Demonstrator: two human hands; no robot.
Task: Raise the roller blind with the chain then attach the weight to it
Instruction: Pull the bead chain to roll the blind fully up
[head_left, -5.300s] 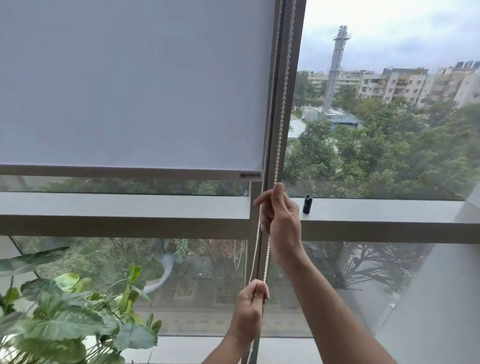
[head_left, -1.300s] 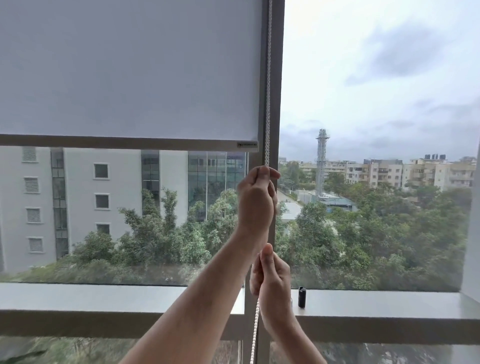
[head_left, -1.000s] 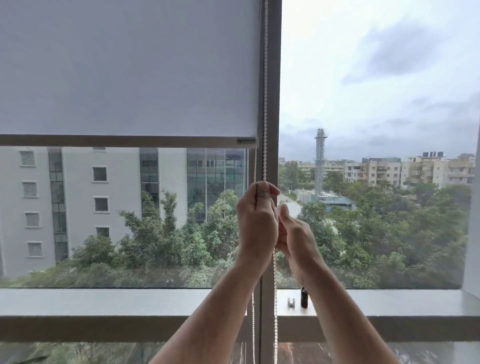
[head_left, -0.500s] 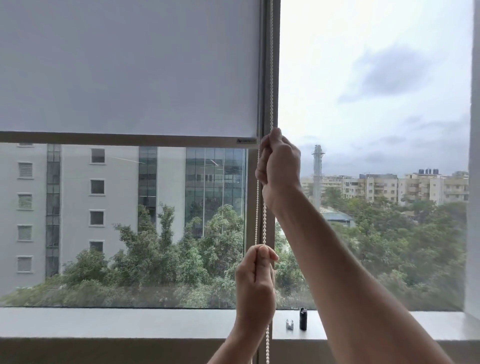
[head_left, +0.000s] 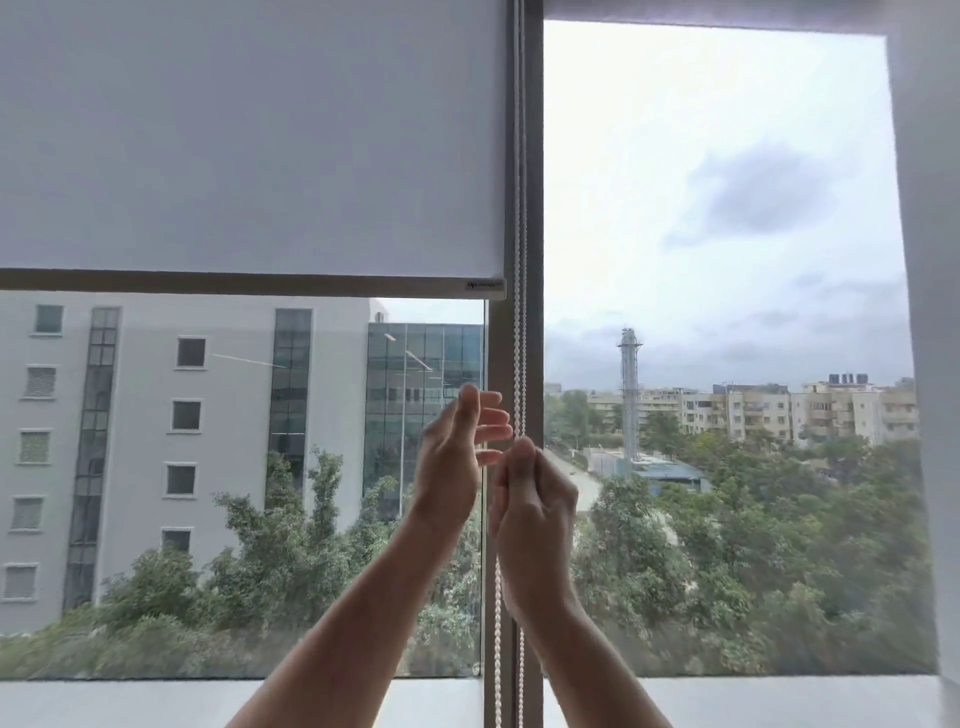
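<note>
The white roller blind (head_left: 249, 135) covers the upper part of the left pane, and its grey bottom bar (head_left: 249, 285) hangs level well above my hands. The white bead chain (head_left: 519, 343) runs down along the window's centre post. My right hand (head_left: 535, 514) is closed around the chain below that bar. My left hand (head_left: 462, 447) is just left of the chain and slightly higher, with its fingers spread and nothing in it. The weight does not show in this view.
The grey centre post (head_left: 532, 156) divides the window. A pale sill (head_left: 130, 704) runs along the bottom edge, partly behind my forearms. A white wall edge (head_left: 930, 364) stands at the right. Buildings and trees lie beyond the glass.
My right hand has come down along the chain, still gripping it. My left hand has let go of the chain, risen and spread its fingers. The black weight on the sill has dropped out of view.
</note>
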